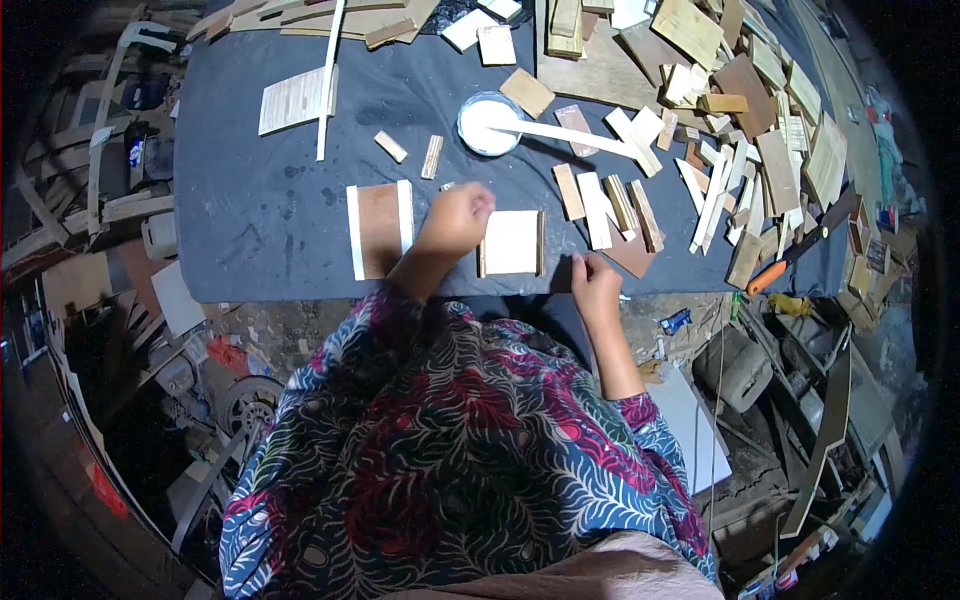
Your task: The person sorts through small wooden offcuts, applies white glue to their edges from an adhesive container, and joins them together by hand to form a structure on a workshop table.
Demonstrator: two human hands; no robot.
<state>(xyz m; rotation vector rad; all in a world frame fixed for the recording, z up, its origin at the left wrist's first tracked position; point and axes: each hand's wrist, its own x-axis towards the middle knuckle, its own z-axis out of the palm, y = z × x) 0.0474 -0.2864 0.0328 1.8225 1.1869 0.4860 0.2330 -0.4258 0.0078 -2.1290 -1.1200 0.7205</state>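
A bench (250, 200) covered in dark, matt cloth, marked with darker stains; a small square panel (511, 243) of pale, smooth wood with darker edge strips; a brown board (379, 229), smooth-faced, edged in pale strips; scattered offcuts (610, 210) of raw, matt wood; a round white tub (487, 124), its contents glossy white; a saw (800, 250) with an orange plastic handle.

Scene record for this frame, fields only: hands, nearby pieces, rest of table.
left hand: fist on the dark table, at left edge of pale square panel
right hand: at table's near edge, right of the panel; contents unclear
brown panel: flat, left of left hand
glue bowl: white, stick laid across
wood offcuts: heaped at right
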